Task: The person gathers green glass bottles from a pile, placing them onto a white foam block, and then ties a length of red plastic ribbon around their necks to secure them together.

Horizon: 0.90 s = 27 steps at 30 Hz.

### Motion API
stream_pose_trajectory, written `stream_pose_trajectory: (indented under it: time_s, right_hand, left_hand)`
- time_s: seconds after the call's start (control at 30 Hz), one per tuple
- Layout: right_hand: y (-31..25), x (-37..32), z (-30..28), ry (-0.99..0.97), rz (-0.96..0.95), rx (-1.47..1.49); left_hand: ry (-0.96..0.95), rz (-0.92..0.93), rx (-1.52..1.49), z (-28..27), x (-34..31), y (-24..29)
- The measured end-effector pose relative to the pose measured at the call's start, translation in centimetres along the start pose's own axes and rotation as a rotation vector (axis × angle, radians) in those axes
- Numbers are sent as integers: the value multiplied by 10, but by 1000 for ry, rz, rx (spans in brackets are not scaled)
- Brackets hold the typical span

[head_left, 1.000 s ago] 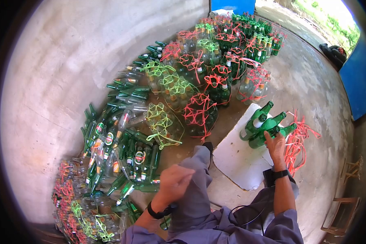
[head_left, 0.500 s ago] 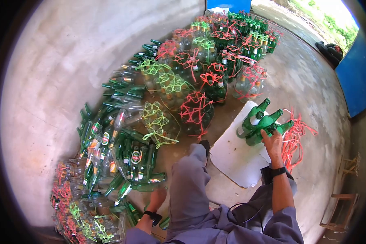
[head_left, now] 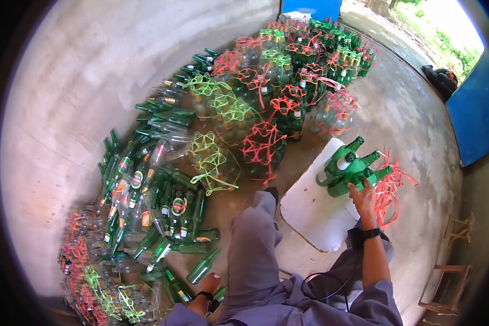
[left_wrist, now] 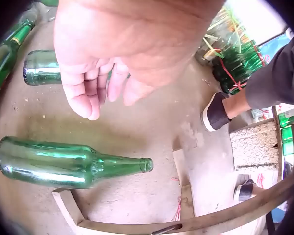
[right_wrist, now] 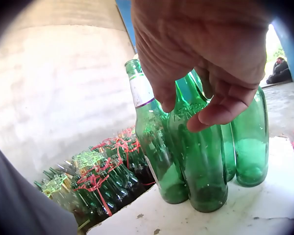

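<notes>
Relaxed, empty left hand [left_wrist: 117, 54] hovers above a lying green bottle [left_wrist: 63, 164]; right hand [right_wrist: 206, 63] grips standing green bottles [right_wrist: 196, 161], centre frame.

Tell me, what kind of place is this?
Probably a bottle-sorting yard: loose green bottles lie on the concrete floor, tied bundles stand beyond, and the right hand holds standing bottles on a white slab.

Bottle-collection yard: tied bottle bundles [head_left: 263, 144]
</notes>
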State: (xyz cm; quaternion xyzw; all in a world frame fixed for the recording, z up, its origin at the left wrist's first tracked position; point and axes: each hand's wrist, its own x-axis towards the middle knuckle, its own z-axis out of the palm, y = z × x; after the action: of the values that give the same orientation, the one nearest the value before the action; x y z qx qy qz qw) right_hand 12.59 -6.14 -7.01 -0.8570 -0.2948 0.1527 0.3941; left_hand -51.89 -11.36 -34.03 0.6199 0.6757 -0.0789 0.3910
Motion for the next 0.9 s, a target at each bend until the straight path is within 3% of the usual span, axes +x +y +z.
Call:
stream_pose_trajectory:
  time_s: [0.1, 0.27, 0.4, 0.9]
  right_hand:
    - [11, -1, -2, 12, 25, -52]
    - [25, 0, -10, -19, 20, -112]
    - [22, -9, -14, -36, 97, -53]
    - [22, -30, -9, -104, 135, -45]
  left_hand:
    - [-87, -35, -34, -9, -2, 17]
    - [90, -37, -41, 8, 10, 14]
    - [72, -61, -64, 6, 10, 20]
    - [-211, -114, 2, 24, 21, 30]
